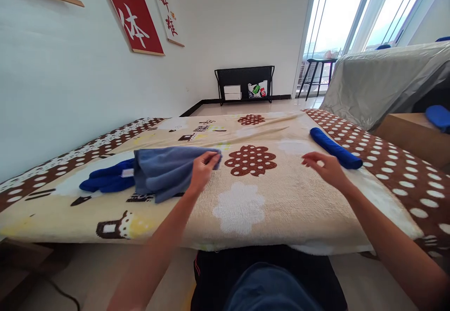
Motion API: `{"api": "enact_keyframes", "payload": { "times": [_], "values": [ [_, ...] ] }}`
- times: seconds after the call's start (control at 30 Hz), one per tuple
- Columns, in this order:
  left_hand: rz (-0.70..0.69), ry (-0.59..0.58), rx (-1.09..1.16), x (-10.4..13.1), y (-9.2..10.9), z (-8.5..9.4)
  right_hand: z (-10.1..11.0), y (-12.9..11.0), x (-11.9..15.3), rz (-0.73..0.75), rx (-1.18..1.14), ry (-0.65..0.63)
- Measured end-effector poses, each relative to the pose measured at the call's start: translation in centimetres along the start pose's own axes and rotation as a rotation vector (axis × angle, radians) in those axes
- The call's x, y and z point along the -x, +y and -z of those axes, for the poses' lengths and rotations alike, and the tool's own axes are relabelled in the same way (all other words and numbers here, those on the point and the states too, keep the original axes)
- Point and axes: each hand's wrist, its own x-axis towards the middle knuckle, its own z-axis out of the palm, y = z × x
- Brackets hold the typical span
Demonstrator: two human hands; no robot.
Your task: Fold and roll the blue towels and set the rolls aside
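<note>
A grey-blue cloth (165,170) lies loosely spread on the patterned blanket, left of the middle. My left hand (205,165) pinches its right-hand corner. Partly under the cloth's left edge is a bright blue cloth (110,177) with a white tag. A rolled dark blue cloth (335,149) rests on the right side of the blanket. Just in front of this roll, my right hand (323,165) hovers over the blanket with its fingers curled and thumb near them; nothing shows between them.
The beige and brown blanket (288,208) covers a low bed-like surface. At the right stand a cardboard box (404,130) with a blue item on it and a plastic-covered piece of furniture (383,77). A black rack (245,79) is by the far wall.
</note>
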Motion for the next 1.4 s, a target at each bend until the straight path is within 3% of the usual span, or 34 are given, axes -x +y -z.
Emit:
{"api": "enact_keyframes", "payload": {
  "times": [0.03,0.07,0.1,0.13,0.23,0.33,0.43,0.5,0.63,0.7,0.8,0.9,1.0,1.1,1.17,1.23,1.4],
  "values": [
    [-0.021,-0.075,0.043,1.2,1.7,-1.7,-0.7,-2.3,0.6,0.066,-0.041,-0.159],
    [-0.046,-0.171,0.099,2.5,3.5,-3.1,-1.2,-4.4,1.2,0.144,-0.118,-0.425],
    [-0.079,-0.317,0.211,3.9,5.3,-4.1,-1.7,-6.4,1.9,0.196,-0.189,-0.596],
    [-0.131,-0.434,0.291,5.1,7.0,-4.9,-2.2,-8.1,2.6,0.225,-0.242,-0.657],
    [-0.271,-0.602,0.333,7.7,10.9,-5.3,-3.0,-11.4,4.0,0.223,-0.294,-0.627],
    [-0.346,-0.683,0.299,8.3,12.4,-3.9,-3.3,-12.0,4.1,0.208,-0.390,-0.554],
    [-0.413,-0.720,0.215,7.4,11.7,-2.3,-3.5,-10.7,3.7,0.224,-0.486,-0.517],
    [-0.434,-0.633,0.066,6.5,10.1,-1.5,-3.6,-9.1,3.3,0.165,-0.567,-0.442],
    [-0.354,-0.431,-0.421,4.3,4.7,-0.7,-3.7,-4.6,2.2,-0.147,-0.734,-0.077],
    [-0.210,-0.385,-0.623,3.4,1.7,-0.4,-3.5,-2.5,1.6,-0.245,-0.597,0.022],
    [-0.014,-0.361,-0.749,3.0,-1.7,-0.5,-3.3,-0.5,1.4,-0.297,-0.282,0.126],
    [0.046,-0.362,-0.741,3.6,-3.0,-1.4,-3.7,-1.2,2.2,-0.155,0.002,0.253],
    [0.035,-0.425,-0.651,4.2,-1.7,-2.8,-4.4,-4.4,3.2,0.098,0.055,0.160],
    [-0.036,-0.542,-0.465,5.1,1.5,-3.8,-4.9,-8.5,3.8,0.248,-0.095,-0.141],
    [-0.106,-0.642,-0.235,6.0,4.1,-4.0,-4.9,-10.8,4.0,0.235,-0.175,-0.358],
    [-0.150,-0.739,-0.018,7.1,6.4,-3.8,-4.9,-12.3,4.2,0.193,-0.201,-0.498],
    [-0.100,-0.838,0.090,8.7,9.1,-2.9,-5.1,-12.8,4.6,0.163,-0.210,-0.557]
  ]
}}
